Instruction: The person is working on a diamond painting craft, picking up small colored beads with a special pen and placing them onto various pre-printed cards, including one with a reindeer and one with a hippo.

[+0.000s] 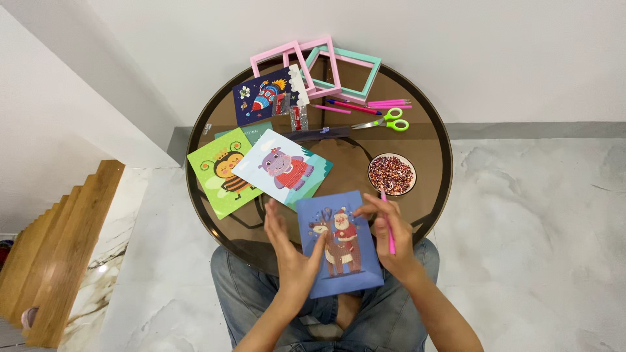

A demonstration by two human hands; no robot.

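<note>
The blue picture card with a Santa and a reindeer on it lies at the near edge of the round brown glass table, partly sticking out over the person's lap. To do this dotting work well, I think the card should stay flat and not slide, and the pen tip should come down gently, right on one little spot. The left hand lies open at the card's left edge, fingers together and straight, thumb resting on the picture to hold it down. The right hand sits at the card's right edge and pinches a thin pink pen, held almost straight up and down. Just beyond the card stands a small white bowl of tiny coloured beads. To the card's left lie a hippo card and a green bee card.
</note>
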